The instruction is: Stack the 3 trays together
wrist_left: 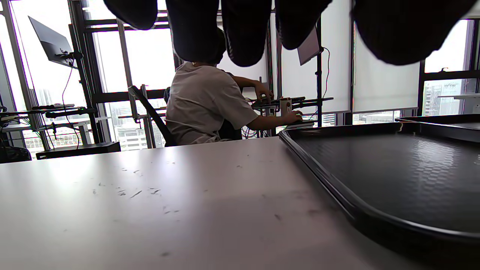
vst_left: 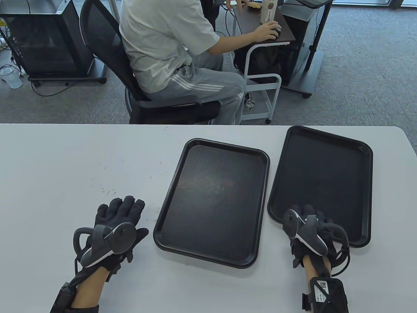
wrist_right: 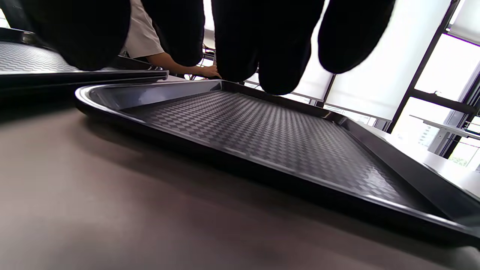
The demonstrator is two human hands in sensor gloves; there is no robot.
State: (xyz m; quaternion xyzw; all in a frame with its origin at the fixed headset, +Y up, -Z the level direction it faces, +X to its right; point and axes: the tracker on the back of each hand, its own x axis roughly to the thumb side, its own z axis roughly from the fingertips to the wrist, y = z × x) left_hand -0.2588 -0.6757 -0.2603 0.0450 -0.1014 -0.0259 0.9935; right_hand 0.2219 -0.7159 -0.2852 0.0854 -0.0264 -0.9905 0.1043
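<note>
two black trays lie flat on the white worktop [vst_left: 65,156], side by side with a narrow gap between them. a third tray is not visible as a separate thing; whether either one is a stack cannot be told. the middle tray [vst_left: 213,202] sits near the centre of the worktop, slightly skewed, its textured floor catching a dull reflection. the right tray [vst_left: 322,179] lies just beside it, angled a little the other way, its far corner close to the worktop's back edge.

the left hand [vst_left: 119,225] rests palm down on the bare worktop, left of the middle tray and apart from it, holding nothing. its fingers [vst_left: 128,203] lie stretched forward, close together. in the left wrist view the fingertips [wrist_left: 243,33] hang above the worktop with the middle tray's rim off to the right.

the right hand [vst_left: 309,228] is over the near left corner of the right tray. its fingers [vst_left: 308,210] reach past the rim above the tray floor; in the right wrist view the fingertips [wrist_right: 277,48] hang loosely spread above the patterned floor, and whether they touch the tray cannot be told.

beyond the worktop a person in a white shirt [vst_left: 163,42] sits at a small desk.
</note>
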